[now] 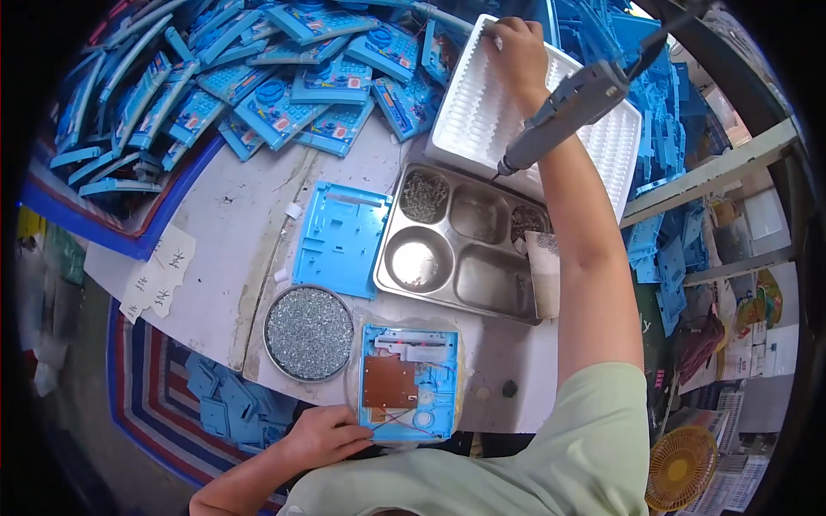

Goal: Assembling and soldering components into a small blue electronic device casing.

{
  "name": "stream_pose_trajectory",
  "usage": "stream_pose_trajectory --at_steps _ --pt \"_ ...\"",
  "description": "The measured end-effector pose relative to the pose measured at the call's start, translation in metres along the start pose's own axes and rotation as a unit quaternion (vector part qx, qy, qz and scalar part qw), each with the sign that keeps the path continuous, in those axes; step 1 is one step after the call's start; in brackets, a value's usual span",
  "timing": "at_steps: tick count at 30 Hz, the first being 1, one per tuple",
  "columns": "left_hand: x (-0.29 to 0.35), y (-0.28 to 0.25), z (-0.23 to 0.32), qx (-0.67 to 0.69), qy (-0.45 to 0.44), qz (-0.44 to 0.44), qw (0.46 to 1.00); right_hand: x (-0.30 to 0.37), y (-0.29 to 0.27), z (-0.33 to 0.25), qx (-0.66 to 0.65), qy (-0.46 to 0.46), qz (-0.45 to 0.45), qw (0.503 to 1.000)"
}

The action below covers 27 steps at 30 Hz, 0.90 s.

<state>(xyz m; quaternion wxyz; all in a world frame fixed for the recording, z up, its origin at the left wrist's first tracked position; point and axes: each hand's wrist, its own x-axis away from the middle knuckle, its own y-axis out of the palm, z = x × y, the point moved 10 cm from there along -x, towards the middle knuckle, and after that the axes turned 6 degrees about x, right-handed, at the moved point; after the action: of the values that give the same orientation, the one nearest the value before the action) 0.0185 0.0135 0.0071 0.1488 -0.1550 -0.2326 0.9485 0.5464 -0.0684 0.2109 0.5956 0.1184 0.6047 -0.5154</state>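
Note:
My left hand (325,437) holds the lower left corner of an open blue plastic casing (449,391) at the table's near edge. Inside the casing are a brown circuit board (389,383) and thin wires. My right arm stretches far forward. At the end of it, my right hand (521,58) is closed over the far left part of a white ridged plastic tray (471,112); a small pale bit shows at its fingertips, too small to name. A grey electric screwdriver (564,116) hangs above my right forearm, its tip pointing down and left.
A steel compartment tray (456,232) with small parts stands mid-table. Left of it lies a blue plastic panel (340,236), with a round dish of screws (310,334) nearer me. Printed blue cases (284,107) are heaped at the far left. A striped bag (151,387) stands below the table.

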Motion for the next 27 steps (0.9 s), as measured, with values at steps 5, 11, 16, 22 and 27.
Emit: stream_pose_trajectory --at_steps 5,11,16,22,27 --pt "0.000 -0.001 0.000 -0.005 -0.008 0.010 1.000 -0.003 0.030 0.007 0.100 -0.014 -0.036 0.994" --pt "-0.005 0.002 0.000 -0.005 0.003 0.023 1.000 -0.016 0.007 0.071 -0.074 0.108 0.031 0.991" --pt "-0.002 0.003 0.002 -0.026 -0.015 0.021 0.999 0.126 -0.100 0.192 -0.608 0.394 0.037 0.688" --pt "0.004 0.000 -0.001 0.023 -0.014 0.047 0.999 0.278 -0.311 -0.148 -0.494 0.407 -0.203 0.741" --pt "0.002 0.000 -0.001 0.026 -0.025 0.037 0.999 0.304 -0.308 -0.233 -0.417 0.220 -0.337 0.815"
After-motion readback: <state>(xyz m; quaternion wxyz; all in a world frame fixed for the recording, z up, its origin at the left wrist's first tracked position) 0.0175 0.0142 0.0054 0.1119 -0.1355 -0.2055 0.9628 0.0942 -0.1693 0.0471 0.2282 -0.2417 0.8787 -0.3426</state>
